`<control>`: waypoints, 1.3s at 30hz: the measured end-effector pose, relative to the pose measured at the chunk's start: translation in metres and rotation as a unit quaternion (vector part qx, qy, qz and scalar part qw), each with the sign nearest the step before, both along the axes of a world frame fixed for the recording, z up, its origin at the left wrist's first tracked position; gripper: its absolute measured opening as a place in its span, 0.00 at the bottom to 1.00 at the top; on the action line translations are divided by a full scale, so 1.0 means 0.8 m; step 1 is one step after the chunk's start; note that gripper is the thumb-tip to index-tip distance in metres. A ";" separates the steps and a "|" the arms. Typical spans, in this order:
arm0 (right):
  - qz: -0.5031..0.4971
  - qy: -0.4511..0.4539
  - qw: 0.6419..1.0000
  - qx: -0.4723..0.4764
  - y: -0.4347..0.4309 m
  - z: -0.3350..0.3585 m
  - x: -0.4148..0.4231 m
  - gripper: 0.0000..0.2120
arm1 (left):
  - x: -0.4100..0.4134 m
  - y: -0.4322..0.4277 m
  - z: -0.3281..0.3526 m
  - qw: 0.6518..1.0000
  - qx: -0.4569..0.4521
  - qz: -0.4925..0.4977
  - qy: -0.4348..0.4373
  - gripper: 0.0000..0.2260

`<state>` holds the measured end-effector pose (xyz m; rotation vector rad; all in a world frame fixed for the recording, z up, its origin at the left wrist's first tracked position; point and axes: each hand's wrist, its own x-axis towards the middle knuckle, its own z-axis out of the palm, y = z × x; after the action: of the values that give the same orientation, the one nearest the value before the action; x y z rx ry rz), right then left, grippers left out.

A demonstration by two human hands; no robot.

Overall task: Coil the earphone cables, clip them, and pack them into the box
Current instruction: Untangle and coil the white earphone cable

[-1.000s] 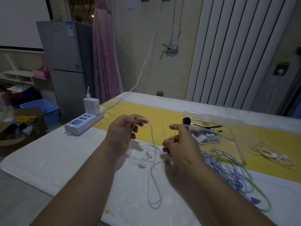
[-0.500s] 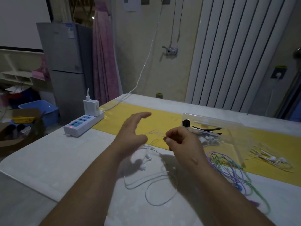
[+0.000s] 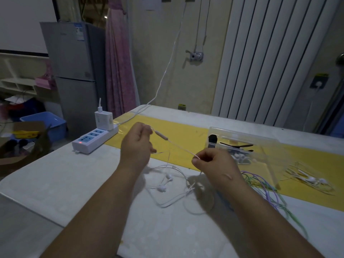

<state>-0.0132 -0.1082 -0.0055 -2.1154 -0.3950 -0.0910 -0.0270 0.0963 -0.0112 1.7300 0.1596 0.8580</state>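
White cable (image 3: 181,148) taut, diagonal, left end higher

I see a dim room. Grey fridge (image 3: 74,71) back left, pink curtain (image 3: 119,62) beside it. Cream wall (image 3: 167,43) behind, white ribbed panelling (image 3: 270,62) right. White tabletop (image 3: 65,183) with yellow strip (image 3: 186,131) and power strip (image 3: 93,140). Blue bin (image 3: 44,121) and cardboard box (image 3: 24,138) far left.

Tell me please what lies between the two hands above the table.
In the head view, a stretch of the white earphone cable runs between the left hand and the right hand. Its inline remote sits near the left hand.
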 end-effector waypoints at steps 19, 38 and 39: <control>0.101 0.023 0.974 0.200 0.006 0.016 -0.009 0.11 | -0.003 -0.010 -0.004 0.984 0.024 -0.169 0.056 0.08; -0.018 0.053 0.973 0.225 0.011 0.007 -0.005 0.13 | -0.007 -0.008 0.004 0.975 0.055 -0.174 0.123 0.12; -0.004 0.055 0.971 0.232 0.011 0.006 -0.005 0.12 | -0.007 -0.007 0.002 0.974 0.068 -0.168 0.136 0.10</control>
<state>-0.0174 -0.0995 -0.0004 -1.6509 -0.2667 -0.0627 -0.0325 0.0911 -0.0093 1.9294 -0.0131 0.3889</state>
